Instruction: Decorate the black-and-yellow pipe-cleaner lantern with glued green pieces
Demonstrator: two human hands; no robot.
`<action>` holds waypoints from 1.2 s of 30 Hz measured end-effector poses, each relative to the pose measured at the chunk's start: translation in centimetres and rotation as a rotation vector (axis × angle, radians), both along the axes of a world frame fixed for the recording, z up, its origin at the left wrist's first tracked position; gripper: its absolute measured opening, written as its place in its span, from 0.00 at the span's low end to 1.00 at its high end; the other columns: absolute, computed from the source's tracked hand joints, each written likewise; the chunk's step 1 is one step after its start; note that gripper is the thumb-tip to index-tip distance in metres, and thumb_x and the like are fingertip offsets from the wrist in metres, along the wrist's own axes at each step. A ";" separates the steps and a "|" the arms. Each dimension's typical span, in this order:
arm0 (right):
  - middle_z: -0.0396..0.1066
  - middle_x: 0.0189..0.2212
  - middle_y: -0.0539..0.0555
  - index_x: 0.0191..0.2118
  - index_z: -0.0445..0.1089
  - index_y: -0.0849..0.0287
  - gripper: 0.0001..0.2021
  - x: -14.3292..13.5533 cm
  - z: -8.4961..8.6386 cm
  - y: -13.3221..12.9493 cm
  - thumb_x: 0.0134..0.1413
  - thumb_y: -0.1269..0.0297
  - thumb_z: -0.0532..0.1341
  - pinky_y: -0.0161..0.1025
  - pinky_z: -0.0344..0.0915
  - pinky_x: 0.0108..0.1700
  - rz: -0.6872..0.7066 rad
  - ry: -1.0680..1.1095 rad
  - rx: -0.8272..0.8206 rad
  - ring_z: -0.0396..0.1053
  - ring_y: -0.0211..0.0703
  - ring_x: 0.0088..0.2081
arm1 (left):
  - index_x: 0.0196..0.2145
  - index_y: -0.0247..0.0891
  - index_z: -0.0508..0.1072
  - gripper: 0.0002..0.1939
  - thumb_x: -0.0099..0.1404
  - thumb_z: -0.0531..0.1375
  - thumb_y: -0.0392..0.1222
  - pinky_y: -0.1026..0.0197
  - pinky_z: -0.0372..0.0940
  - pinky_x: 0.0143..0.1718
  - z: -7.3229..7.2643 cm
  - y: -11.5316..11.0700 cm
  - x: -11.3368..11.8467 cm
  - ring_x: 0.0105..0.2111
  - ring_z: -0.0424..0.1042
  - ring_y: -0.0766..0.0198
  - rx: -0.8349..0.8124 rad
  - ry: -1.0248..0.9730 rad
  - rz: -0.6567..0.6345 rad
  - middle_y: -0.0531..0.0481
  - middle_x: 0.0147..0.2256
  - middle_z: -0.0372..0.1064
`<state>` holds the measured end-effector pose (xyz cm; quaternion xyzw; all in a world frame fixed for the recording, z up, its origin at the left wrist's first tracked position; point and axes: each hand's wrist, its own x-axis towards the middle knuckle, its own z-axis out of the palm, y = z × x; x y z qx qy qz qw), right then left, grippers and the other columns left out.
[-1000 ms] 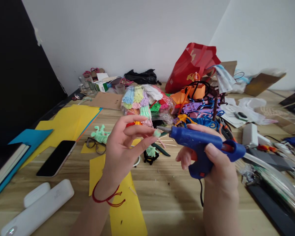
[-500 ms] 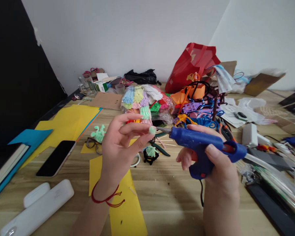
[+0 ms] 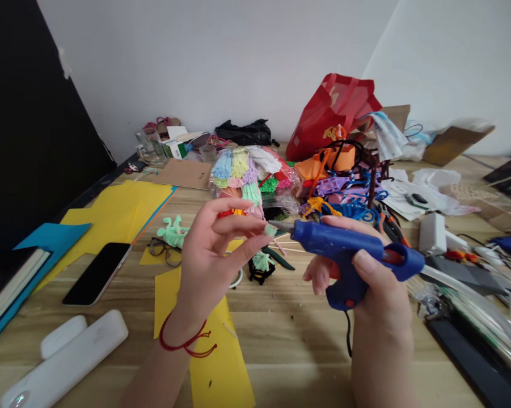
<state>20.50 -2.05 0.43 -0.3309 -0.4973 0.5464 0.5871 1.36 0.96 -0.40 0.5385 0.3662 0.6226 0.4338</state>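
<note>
My left hand point(image 3: 215, 249) pinches a small pale green fuzzy piece point(image 3: 270, 230) between thumb and fingertips. In my right hand point(image 3: 380, 283) is a blue hot glue gun point(image 3: 340, 241), its metal nozzle right at the green piece; whether they touch I cannot tell. A clear glue stick point(image 3: 451, 280) sticks out of the gun's rear. Beneath the hands stands a small black-and-green fuzzy figure point(image 3: 262, 266). Left of my left hand lies a light green pipe-cleaner shape point(image 3: 172, 231), beside a pair of glasses point(image 3: 164, 251). Dark-handled pliers point(image 3: 283, 259) are partly hidden behind.
Bundles of coloured pipe cleaners point(image 3: 242, 170) lie at the back, near a red bag point(image 3: 336, 113) and a heap of orange, purple and blue pieces point(image 3: 336, 187). Yellow paper point(image 3: 221, 351), a phone point(image 3: 97, 273) and a white device point(image 3: 72, 362) lie at left.
My left hand has shifted slightly right with the green piece. The glue gun has moved slightly left, and its nozzle stays at the piece.
</note>
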 end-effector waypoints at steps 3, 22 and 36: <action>0.77 0.22 0.47 0.47 0.77 0.45 0.14 0.0 0.2 -0.1 0.55 0.52 0.69 0.44 0.74 0.29 0.020 -0.016 0.000 0.74 0.44 0.21 | 0.42 0.46 0.72 0.18 0.56 0.71 0.36 0.58 0.77 0.46 0.0 0.0 0.1 0.37 0.81 0.61 -0.014 0.008 0.028 0.58 0.33 0.80; 0.77 0.22 0.47 0.49 0.76 0.44 0.15 0.4 -0.2 0.1 0.55 0.51 0.69 0.44 0.75 0.29 -0.007 -0.034 0.036 0.76 0.45 0.21 | 0.42 0.46 0.73 0.19 0.55 0.71 0.29 0.70 0.76 0.42 -0.4 0.3 -0.2 0.36 0.81 0.69 0.110 -0.034 -0.014 0.61 0.32 0.80; 0.77 0.22 0.47 0.49 0.75 0.47 0.15 0.5 0.1 -0.1 0.57 0.50 0.67 0.45 0.75 0.29 0.001 -0.102 0.057 0.75 0.45 0.21 | 0.42 0.45 0.74 0.19 0.56 0.71 0.31 0.73 0.75 0.41 -0.4 0.5 -0.1 0.35 0.80 0.71 0.114 -0.123 -0.007 0.61 0.33 0.81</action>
